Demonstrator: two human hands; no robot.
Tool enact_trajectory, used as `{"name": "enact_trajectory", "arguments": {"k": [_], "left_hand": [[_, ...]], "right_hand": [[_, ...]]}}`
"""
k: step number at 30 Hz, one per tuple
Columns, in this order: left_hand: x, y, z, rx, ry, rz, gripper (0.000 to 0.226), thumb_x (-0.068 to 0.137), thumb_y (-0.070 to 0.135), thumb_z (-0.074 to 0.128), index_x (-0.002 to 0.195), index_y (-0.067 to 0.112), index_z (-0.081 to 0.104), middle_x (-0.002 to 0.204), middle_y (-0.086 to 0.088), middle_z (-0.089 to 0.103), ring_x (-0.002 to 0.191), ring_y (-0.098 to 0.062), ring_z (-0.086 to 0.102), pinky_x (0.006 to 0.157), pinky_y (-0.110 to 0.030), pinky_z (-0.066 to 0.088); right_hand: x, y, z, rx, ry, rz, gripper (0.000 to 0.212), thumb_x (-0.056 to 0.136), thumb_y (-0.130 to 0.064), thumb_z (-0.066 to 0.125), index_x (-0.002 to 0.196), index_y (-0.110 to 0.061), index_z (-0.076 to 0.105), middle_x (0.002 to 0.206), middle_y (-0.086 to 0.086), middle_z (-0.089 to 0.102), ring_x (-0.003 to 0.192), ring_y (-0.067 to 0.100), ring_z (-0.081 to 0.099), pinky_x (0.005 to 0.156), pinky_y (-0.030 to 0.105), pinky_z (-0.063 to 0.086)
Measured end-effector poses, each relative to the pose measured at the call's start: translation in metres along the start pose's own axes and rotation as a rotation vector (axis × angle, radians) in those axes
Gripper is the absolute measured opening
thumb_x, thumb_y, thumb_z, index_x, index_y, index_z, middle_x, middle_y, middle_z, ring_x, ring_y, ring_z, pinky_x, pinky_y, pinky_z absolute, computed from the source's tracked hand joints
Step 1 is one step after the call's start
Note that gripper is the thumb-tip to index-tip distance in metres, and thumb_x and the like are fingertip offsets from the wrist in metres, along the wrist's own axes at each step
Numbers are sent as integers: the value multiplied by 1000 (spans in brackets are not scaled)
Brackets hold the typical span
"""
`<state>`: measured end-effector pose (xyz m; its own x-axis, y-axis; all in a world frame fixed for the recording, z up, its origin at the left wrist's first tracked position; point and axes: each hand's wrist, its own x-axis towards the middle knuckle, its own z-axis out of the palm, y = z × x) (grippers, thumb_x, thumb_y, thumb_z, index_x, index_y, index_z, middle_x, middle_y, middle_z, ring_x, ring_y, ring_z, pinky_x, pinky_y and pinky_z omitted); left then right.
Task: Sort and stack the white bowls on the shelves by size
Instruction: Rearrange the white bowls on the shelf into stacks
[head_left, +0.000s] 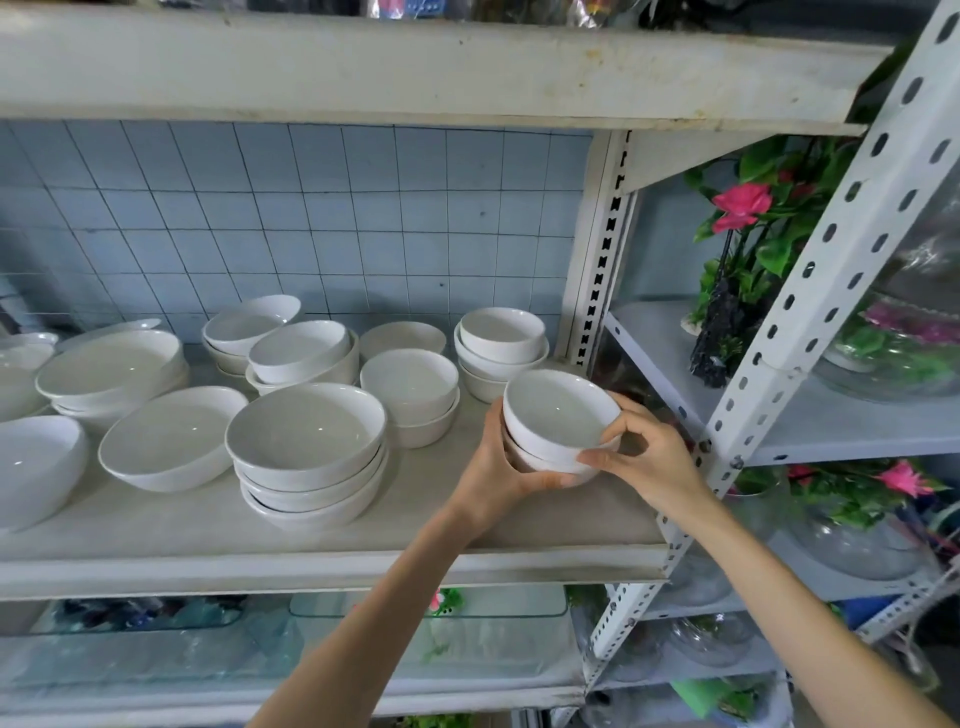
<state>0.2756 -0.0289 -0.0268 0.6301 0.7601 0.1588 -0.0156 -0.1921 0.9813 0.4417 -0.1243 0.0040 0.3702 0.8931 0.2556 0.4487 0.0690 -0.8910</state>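
Left grip (496, 470) cups the underside of two nested small bowls (558, 415) and right grip (649, 457) pinches their near rim. It is a steadying hold, I judge, low over the right end of the shelf (467, 530), just before a like-sized stack (501, 345). No brand, label or writing can be read.

Bottom of bowl pair (561, 421) hidden behind L hand (498, 467) & R hand (649, 457). Far-left big bowl (36, 462) cut off by frame edge. Lower-shelf glassware (156, 649) too blurry, I can't ID.
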Motion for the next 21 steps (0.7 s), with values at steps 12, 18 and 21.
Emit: {"name": "enact_trajectory", "arguments": {"k": [12, 18, 21], "left_hand": [[-4, 8, 10, 78, 75, 52, 98, 48, 52, 81, 122, 58, 18, 142, 11, 40, 123, 6, 43, 102, -18, 40], [-8, 9, 8, 12, 67, 57, 87, 61, 34, 84, 132, 40, 36, 133, 17, 50, 121, 7, 46, 100, -28, 46], [-9, 11, 7, -13, 71, 55, 86, 65, 34, 83, 138, 28, 38, 131, 15, 54, 123, -2, 49, 100, -37, 48]], "right_hand": [[-2, -9, -1, -24, -23, -42, 36, 58, -48, 74, 84, -30, 56, 132, -26, 41, 132, 10, 37, 106, 44, 38], [-2, -8, 0, 5, -4, 15, 90, 54, -51, 77, 132, -24, 40, 121, -26, 45, 122, 10, 46, 103, 38, 43], [-5, -10, 0, 12, 0, 35, 97, 59, -46, 75, 141, -19, 32, 117, -30, 44, 119, 6, 47, 95, 19, 44]]}}
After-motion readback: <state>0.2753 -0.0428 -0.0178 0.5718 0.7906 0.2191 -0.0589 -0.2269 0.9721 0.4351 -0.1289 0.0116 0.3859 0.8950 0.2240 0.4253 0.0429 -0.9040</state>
